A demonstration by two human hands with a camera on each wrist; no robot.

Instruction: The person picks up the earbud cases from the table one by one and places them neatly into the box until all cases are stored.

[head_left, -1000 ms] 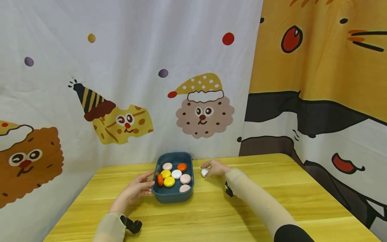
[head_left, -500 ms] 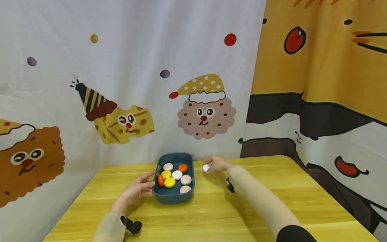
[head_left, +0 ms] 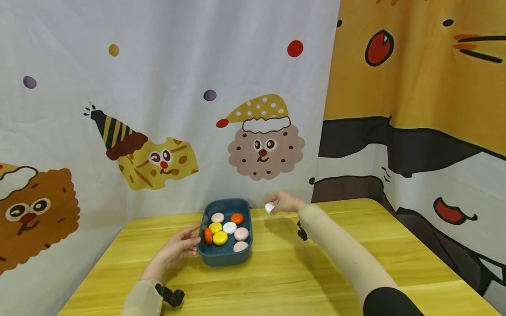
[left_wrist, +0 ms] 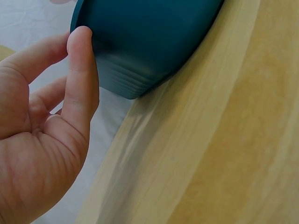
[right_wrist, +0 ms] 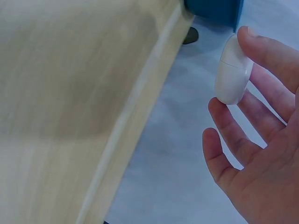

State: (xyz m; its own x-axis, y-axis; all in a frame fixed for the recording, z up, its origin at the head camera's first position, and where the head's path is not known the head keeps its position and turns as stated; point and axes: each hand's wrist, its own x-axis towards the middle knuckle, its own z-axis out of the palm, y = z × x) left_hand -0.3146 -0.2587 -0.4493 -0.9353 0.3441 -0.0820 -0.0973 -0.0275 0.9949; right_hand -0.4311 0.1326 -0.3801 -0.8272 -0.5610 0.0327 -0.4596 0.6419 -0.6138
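A dark blue-green rectangular box (head_left: 223,262) stands on the table with several smooth rounded discs in it: orange (head_left: 237,218), yellow (head_left: 220,238), white (head_left: 229,228) and pale pink (head_left: 241,234). My left hand (head_left: 178,248) is at the box's left side; in the left wrist view the thumb (left_wrist: 80,56) lies along the outer wall by the rim. To the right of the box my right hand (head_left: 286,202) pinches another white disc (right_wrist: 232,72), raised over the far table edge. A fine dark line runs across its face in the right wrist view.
The wood-look table (head_left: 276,281) meets a white printed curtain (head_left: 174,79) behind the box. A yellow cat-print curtain (head_left: 415,87) hangs at the right. Black wrist mounts (head_left: 171,296) sit on the sleeves.
My right hand has lifted the white disc from the tabletop and raised it, tilting it on edge. My left hand and the box have stayed put.
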